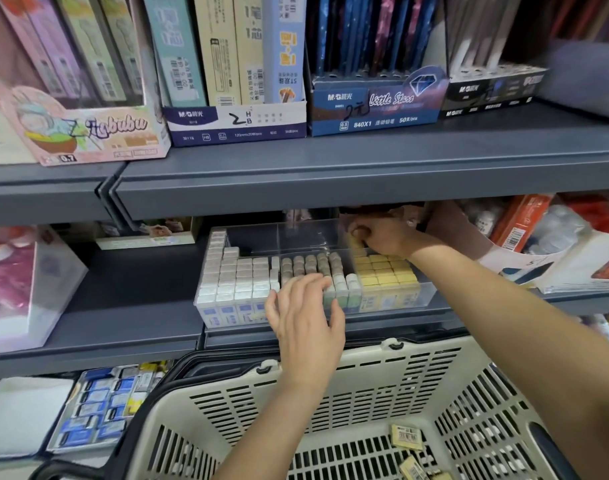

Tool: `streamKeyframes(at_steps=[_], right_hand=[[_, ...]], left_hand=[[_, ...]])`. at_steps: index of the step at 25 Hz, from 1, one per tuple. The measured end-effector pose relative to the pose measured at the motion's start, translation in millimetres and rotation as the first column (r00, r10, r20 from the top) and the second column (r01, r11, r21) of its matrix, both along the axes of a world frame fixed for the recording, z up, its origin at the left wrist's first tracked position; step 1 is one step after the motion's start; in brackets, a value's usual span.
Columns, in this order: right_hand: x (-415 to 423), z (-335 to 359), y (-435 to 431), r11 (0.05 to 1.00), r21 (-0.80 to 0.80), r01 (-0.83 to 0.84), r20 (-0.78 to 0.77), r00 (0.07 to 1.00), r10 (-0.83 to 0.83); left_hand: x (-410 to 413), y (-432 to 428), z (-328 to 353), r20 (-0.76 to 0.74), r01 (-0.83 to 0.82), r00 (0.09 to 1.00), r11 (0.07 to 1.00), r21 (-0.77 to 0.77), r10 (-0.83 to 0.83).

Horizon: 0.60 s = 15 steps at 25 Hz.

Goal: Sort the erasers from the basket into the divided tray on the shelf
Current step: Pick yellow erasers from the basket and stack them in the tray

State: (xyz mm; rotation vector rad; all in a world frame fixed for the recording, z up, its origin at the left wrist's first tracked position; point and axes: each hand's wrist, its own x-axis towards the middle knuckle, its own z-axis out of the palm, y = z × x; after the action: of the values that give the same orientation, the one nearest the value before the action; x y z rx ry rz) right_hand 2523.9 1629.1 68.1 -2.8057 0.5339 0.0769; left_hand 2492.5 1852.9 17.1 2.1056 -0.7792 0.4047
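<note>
head view: a clear divided tray (310, 233) sat on the middle shelf (140, 306), its front at the shelf edge. its left section held rows of white erasers (240, 275), the middle section grey erasers (310, 265), and the right section yellow erasers (386, 270).

the left hand (305, 313) lay flat with fingers straight and spread, fingertips touching the tops of the erasers at the front of the middle section, holding nothing.

the right hand (382, 237) reached into the back of the right section, under the upper shelf, fingers curled down onto the yellow erasers. whether it had 1 pinched could not be told.

a beige slotted basket (365, 386) stood just below the tray, with a few loose erasers (406, 436) lying on its bottom.

on the upper shelf stood a white pencil box (237, 123) marked 2 and a blue box (375, 109) beside it.
</note>
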Motion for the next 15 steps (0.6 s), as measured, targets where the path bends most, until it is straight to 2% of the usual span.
streamKeyframes(at_steps=[2,5,8,10,12,13,15], right_hand=[[-10,8,6,1.0,0.03,0.002,0.013,1.0,-0.002],[-37,32,23,0.999,0.039,0.017,0.137,0.99,-0.022],[-99,46,50,0.997,0.065,-0.032,0.316,0.949,0.01],[-155,40,70,0.99,0.11,-0.091,0.358,0.932,0.046],[-211,24,90,0.976,0.208,-0.069,0.286,0.958,0.006],[-232,12,98,0.967,0.25,-0.042,0.228,0.974,-0.016],[-263,-16,110,0.943,0.333,0.022,0.051,0.998,-0.041]], left_hand=[[0,-1,0,0.019,-0.001,1.0,1.0,-0.005,0.001],[-2,0,-1,0.013,0.0,1.0,1.0,-0.015,0.0],[-6,3,5,0.026,0.027,0.999,0.998,-0.056,-0.026],[-13,10,2,0.119,0.125,0.986,0.988,-0.087,-0.114],[-34,20,-17,0.233,0.326,0.922,0.944,-0.04,-0.309],[-48,25,-31,0.227,0.424,0.88,0.905,0.015,-0.416],[-77,30,-62,0.031,0.548,0.829,0.822,0.157,-0.558]])
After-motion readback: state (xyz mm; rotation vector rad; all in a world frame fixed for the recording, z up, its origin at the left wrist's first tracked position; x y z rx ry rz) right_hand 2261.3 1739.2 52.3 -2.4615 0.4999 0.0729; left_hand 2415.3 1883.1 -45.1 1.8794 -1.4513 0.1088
